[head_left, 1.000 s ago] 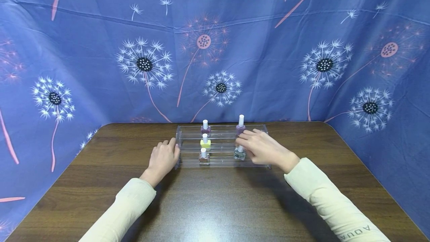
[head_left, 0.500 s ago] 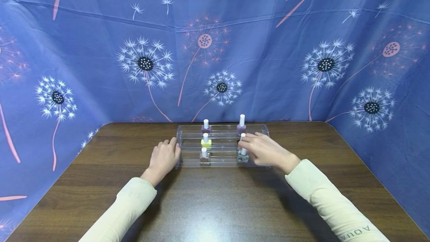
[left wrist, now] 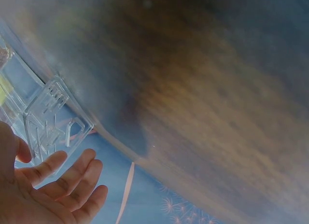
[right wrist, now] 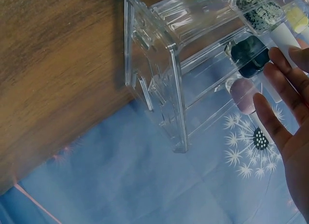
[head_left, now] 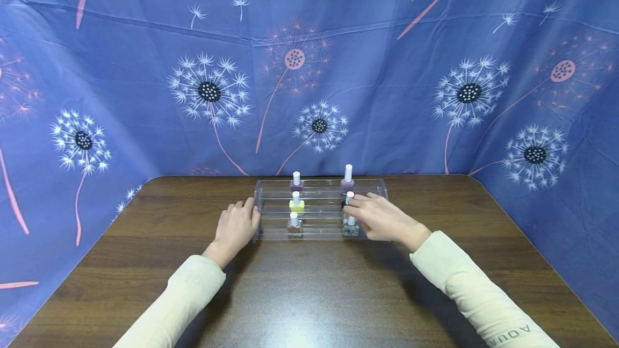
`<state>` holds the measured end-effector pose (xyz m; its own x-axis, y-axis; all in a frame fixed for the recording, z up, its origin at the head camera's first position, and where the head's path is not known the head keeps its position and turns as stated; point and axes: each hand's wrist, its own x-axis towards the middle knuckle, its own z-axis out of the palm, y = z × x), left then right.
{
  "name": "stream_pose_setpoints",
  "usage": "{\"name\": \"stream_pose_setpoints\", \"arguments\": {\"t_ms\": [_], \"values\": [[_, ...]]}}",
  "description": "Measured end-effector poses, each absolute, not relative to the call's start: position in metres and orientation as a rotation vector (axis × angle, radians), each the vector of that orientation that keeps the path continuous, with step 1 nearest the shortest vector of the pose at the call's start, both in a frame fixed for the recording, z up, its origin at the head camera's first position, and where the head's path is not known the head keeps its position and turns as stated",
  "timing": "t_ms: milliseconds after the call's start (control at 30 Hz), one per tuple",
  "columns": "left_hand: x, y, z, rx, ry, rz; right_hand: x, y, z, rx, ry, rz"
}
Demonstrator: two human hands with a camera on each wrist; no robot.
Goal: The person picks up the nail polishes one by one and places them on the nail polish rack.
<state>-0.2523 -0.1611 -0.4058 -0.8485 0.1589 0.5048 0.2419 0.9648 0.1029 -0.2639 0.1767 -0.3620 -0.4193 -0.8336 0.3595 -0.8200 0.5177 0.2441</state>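
Note:
A clear tiered rack (head_left: 321,238) holds several nail polish bottles with white caps. At its left end rests my left hand (head_left: 234,228), its fingers loosely extended; the left wrist view shows them spread beside the rack's clear side panel (left wrist: 58,118). My right hand (head_left: 387,219) pinches the cap of the speckled grey-green nail polish bottle (head_left: 350,228) on the front tier. In the right wrist view, thumb and index finger are at that bottle's white cap (right wrist: 285,38). Behind it stand a dark green bottle (right wrist: 248,55), partly hidden in the head view, and a mauve bottle (head_left: 347,185).
On the rack's left side stand a dark purple bottle (head_left: 297,185), a yellow bottle (head_left: 297,206) and a brownish glitter bottle (head_left: 295,227), one per tier. The rack sits on a brown wooden table (head_left: 300,289). A blue dandelion-print cloth (head_left: 387,122) hangs behind.
The speckled bottle has shifted slightly right on the front tier with my right hand. The dark green bottle's cap has come into sight behind the fingers. My left hand stays at the rack's end.

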Motion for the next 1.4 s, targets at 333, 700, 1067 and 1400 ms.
{"name": "stream_pose_setpoints", "arguments": {"t_ms": [333, 700, 1067, 1400], "values": [[-0.2511, -0.1619, -0.4068, -0.291, -2.629, -0.228, -0.2625, 0.1778, -0.3615, 1.348, -2.328, -0.051], [-0.2503, -0.1609, -0.4049, -0.279, -2.624, -0.223, -0.2614, 0.1780, -0.3601, 1.352, -2.336, -0.052], [-0.2508, -0.1615, -0.4051, -0.284, -2.609, -0.226, -0.2600, 0.1773, -0.3588, 1.335, -2.348, -0.063], [-0.2518, -0.1610, -0.4046, -0.275, -2.613, -0.233, -0.2596, 0.1809, -0.3552, 1.293, -2.358, -0.052]]}}
